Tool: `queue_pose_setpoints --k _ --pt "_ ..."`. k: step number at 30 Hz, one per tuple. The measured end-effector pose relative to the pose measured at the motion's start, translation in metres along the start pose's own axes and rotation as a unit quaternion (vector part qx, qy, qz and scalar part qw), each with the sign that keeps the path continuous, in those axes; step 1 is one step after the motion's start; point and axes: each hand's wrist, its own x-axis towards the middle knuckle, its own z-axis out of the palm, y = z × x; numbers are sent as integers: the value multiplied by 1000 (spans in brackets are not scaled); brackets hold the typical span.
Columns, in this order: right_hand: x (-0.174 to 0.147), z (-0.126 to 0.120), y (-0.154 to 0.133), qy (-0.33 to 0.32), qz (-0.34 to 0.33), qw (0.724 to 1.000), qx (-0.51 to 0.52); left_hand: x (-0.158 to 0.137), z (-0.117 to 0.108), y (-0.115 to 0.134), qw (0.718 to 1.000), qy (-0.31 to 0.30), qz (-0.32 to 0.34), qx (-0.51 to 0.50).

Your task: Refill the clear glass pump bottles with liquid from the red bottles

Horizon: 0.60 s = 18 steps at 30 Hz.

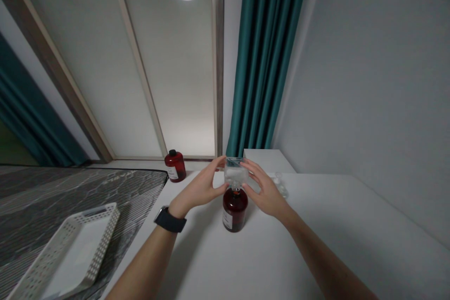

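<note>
Between my two hands is a clear, boxy glass bottle (235,171). Its narrow part points down to the mouth of a dark red bottle (235,211) with a white label, which stands upright on the white table (267,262). Whether the two mouths touch, I cannot tell. My left hand (207,182), with a black watch on the wrist, grips the clear bottle's left side, and my right hand (263,187) grips its right side. Partly hidden behind my right hand, a small clear glass-like object (280,185) rests on the table.
Another red bottle (175,166) with a black cap stands at the table's far left corner. A white box-like block (269,160) is at the back. To the left, a white perforated basket (75,248) lies on a grey patterned surface (140,194). Teal curtains (267,56) hang behind.
</note>
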Motion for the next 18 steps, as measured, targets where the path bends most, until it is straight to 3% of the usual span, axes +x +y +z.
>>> queue_pose_setpoints --k 18 --pt "-1 -1 -4 -6 -20 1000 -5 0 0 5 1000 8 9 25"
